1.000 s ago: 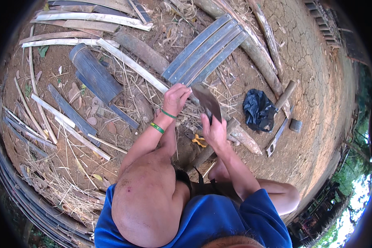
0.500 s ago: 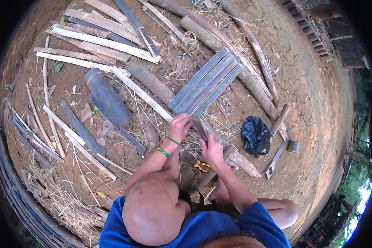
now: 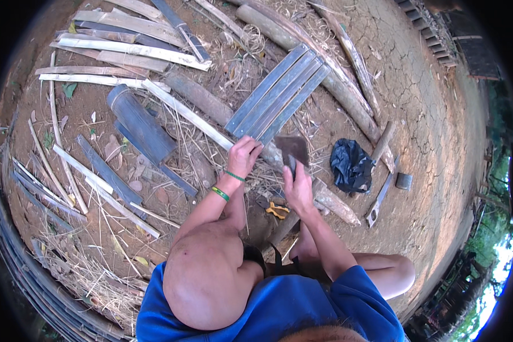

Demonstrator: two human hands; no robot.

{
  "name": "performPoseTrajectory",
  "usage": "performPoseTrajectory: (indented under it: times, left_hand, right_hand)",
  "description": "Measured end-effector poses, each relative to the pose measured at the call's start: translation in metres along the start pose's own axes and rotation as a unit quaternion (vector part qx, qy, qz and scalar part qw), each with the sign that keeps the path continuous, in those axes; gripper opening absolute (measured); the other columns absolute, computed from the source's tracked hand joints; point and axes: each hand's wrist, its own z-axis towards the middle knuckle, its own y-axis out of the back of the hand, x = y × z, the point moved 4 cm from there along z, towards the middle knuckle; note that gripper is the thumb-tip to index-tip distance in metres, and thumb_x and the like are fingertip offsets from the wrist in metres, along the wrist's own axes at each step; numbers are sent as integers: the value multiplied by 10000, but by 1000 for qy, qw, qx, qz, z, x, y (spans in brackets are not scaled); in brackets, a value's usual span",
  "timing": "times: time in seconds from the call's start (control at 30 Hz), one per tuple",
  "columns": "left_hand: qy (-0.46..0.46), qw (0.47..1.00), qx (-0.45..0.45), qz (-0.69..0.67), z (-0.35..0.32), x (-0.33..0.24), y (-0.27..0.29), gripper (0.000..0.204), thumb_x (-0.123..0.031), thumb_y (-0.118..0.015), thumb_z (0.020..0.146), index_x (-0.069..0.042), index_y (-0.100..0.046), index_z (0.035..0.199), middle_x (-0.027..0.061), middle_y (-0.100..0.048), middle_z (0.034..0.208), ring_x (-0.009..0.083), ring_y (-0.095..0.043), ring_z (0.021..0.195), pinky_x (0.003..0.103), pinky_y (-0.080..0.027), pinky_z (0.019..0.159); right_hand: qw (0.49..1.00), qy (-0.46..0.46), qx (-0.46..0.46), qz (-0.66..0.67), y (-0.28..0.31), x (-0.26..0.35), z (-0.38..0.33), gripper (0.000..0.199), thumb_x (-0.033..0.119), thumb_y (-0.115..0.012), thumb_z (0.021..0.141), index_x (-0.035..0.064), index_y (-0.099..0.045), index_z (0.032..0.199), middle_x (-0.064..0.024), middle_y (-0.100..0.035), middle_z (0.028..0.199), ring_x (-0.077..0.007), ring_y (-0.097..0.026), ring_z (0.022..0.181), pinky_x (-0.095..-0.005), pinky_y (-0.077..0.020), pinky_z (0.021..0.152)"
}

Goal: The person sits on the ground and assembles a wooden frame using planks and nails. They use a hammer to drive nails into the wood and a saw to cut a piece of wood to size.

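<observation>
A small panel of dark bamboo slats (image 3: 279, 94) rests slanting across logs in front of me. My left hand (image 3: 244, 157) is closed at its near end, fingertips pinched together by the slats; what they hold is hidden. A pale bamboo strip (image 3: 191, 117) runs up to that hand from the far left. My right hand (image 3: 299, 188) grips a cleaver (image 3: 292, 149) by the handle. Its broad dark blade is up, flat face showing, just right of the panel's near end and apart from my left hand. Under the panel's near end lies a log (image 3: 336, 204).
Yellow-handled pliers (image 3: 277, 210) lie on the ground between my arms. To the right are a black plastic bag (image 3: 350, 165), a handsaw (image 3: 379, 202) and a short dark cylinder (image 3: 404, 181). Split bamboo strips (image 3: 125, 54) and a wide bamboo piece (image 3: 142, 122) lie at left.
My right hand has lifted the cleaver away from the left hand, up and to the right, turning its flat face into view. My left hand stays at the panel's near end.
</observation>
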Motion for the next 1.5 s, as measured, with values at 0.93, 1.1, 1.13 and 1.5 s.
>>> performPoseTrajectory:
  times: [0.93, 1.1, 1.13, 1.5]
  left_hand:
    - [54, 904, 347, 244, 137, 53, -38, 1406, -700, -877, 536, -388, -67, 1642, 253, -280, 1614, 451, -392, 1440, 616, -332, 1141]
    - [83, 898, 359, 240, 137, 53, -31, 1405, -702, -877, 536, -392, -66, 1641, 237, -268, 1624, 435, -355, 1468, 649, -299, 1153]
    - [79, 899, 356, 243, 136, 53, -31, 1404, -703, -876, 536, -395, -66, 1640, 235, -267, 1624, 435, -363, 1464, 652, -298, 1153]
    - [82, 899, 353, 245, 136, 53, -32, 1385, -664, -890, 559, -378, -72, 1640, 208, -276, 1616, 430, -405, 1437, 654, -313, 1150]
  right_hand:
    - [996, 13, 54, -65, -20, -10, -2, 308, 193, -626, 995, -29, -596, 1207, -320, -680, 905, -508, -672, 803, -540, -522, 669]
    - [997, 77, 0, -10, 10, 38, -2, 330, 188, -638, 988, -23, -593, 1238, -296, -680, 885, -481, -683, 789, -525, -523, 666]
    - [995, 100, -17, -3, 14, 45, -4, 333, 190, -648, 980, -18, -592, 1235, -287, -680, 840, -471, -689, 752, -530, -518, 616]
    - [997, 41, 64, -1, 17, 58, 7, 354, 209, -591, 1019, -29, -555, 1279, -192, -665, 729, -343, -667, 645, -444, -523, 604]
